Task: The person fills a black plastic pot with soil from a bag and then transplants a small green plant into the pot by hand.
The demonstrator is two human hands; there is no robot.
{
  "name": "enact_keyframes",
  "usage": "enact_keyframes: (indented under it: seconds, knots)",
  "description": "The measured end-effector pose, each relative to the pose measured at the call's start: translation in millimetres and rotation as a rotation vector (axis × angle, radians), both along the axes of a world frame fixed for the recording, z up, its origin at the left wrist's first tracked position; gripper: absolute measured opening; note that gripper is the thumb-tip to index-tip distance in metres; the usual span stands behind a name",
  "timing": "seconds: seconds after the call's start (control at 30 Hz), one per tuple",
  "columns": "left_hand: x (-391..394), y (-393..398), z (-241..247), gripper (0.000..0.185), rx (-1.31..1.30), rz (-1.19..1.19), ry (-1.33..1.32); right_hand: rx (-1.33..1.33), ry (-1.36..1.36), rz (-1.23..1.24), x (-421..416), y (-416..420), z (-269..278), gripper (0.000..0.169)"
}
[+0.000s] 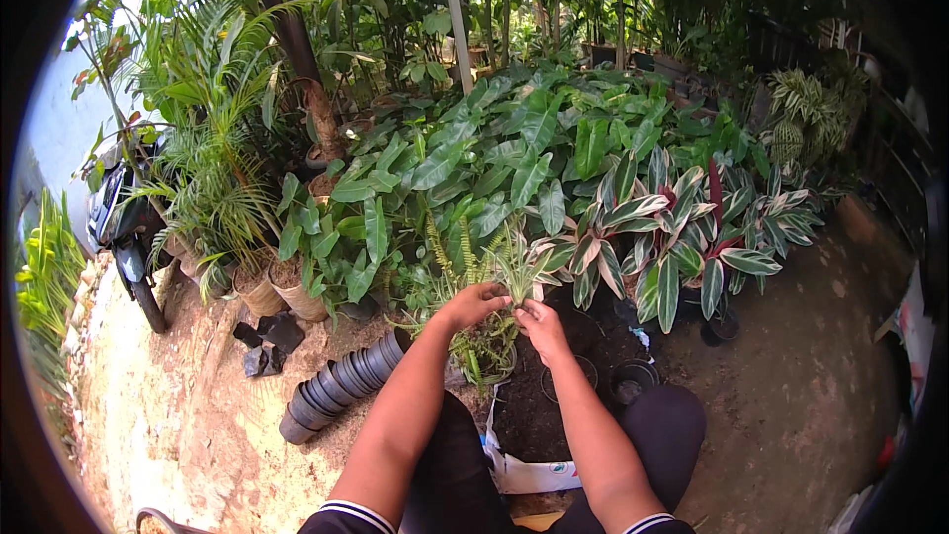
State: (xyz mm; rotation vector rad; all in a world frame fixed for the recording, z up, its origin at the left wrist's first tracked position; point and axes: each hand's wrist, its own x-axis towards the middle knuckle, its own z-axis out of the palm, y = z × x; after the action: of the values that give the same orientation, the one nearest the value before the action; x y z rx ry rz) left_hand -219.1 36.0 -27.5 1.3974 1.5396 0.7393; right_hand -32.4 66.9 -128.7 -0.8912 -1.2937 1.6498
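Note:
Both my hands meet in front of me at a small spider plant (pixel 521 267) with thin striped leaves. My left hand (pixel 478 305) pinches it near the base from the left. From the right, the fingertips of my right hand (pixel 541 326) grip the same base, just below. Under my hands a potted fern (pixel 480 352) stands at the edge of dark soil (pixel 523 415), which lies on an opened white sack (pixel 534 476). Partly behind my right forearm, a round black pot (pixel 574 378) sits in the soil. Another black pot (pixel 634 380) stands to its right, by my knee.
A long stack of nested black pots (pixel 341 386) lies on the ground at left, with black plastic bags (pixel 270 341) beyond. Dense green foliage plants (pixel 511 156) and variegated plants (pixel 667 237) fill the space ahead. A motorcycle (pixel 130 222) is parked at far left.

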Motion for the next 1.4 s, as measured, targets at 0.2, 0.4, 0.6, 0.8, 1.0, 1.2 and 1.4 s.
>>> enact_keyframes:
  seconds: [0.2,0.4,0.6,0.8,1.0,1.2,1.4]
  knots:
    - [1,17,-12,0.037,0.137,0.170,-0.070,0.034,-0.052,0.084,1,-1,4,0.035]
    - [-14,25,-18,0.021,0.201,0.485,-0.356,0.055,-0.145,0.076,0,-16,10,0.044]
    - [-29,21,-15,0.028,0.110,0.586,-0.526,0.098,-0.198,0.079,4,-5,-19,0.041]
    - [-38,20,-33,0.045,0.335,0.817,0.046,-0.031,-0.180,0.081,4,-10,-7,0.041]
    - [-2,13,-1,0.053,-0.027,0.058,0.359,-0.084,-0.156,0.003,25,-4,13,0.035]
    - [35,9,1,0.044,0.171,-0.082,0.210,-0.049,-0.100,0.054,44,-9,32,0.036]
    - [77,18,0,0.023,0.295,-0.084,0.147,0.146,-0.275,0.068,85,4,39,0.037]
